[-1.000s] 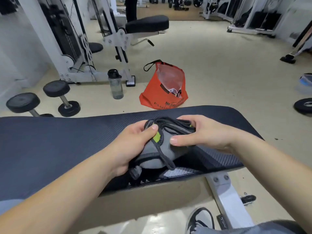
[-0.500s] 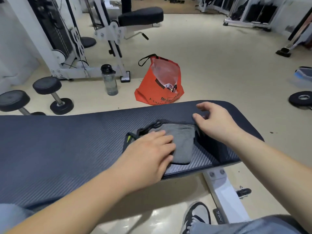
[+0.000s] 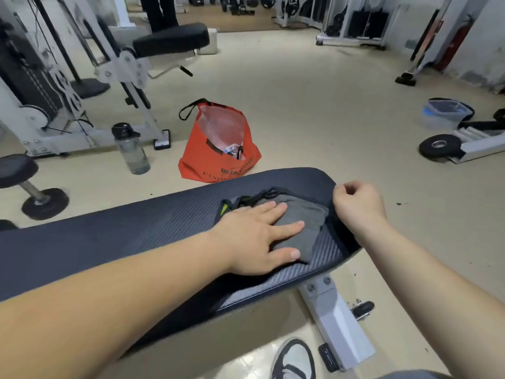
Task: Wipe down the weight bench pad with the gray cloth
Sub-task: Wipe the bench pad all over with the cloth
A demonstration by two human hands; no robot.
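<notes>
The left hand [image 3: 257, 239] presses flat, fingers spread, on the gray cloth [image 3: 303, 222] on the bench pad [image 3: 136, 231]; the right hand [image 3: 358, 206] hangs loosely curled, empty, just beside the cloth.

bench pad [image 3: 109, 242] | gray cloth [image 3: 303, 222] lying near its right end

Bright even indoor light; soft shadows; wide-angle edge bending; slight motion blur.

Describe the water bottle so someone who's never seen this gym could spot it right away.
Look past the far edge of the dark bench pad to the floor. There, left of the orange bag and before the white machine frame, stands the water bottle: upright, clear smoky plastic, black cap, the only see-through thing nearby.
</notes>
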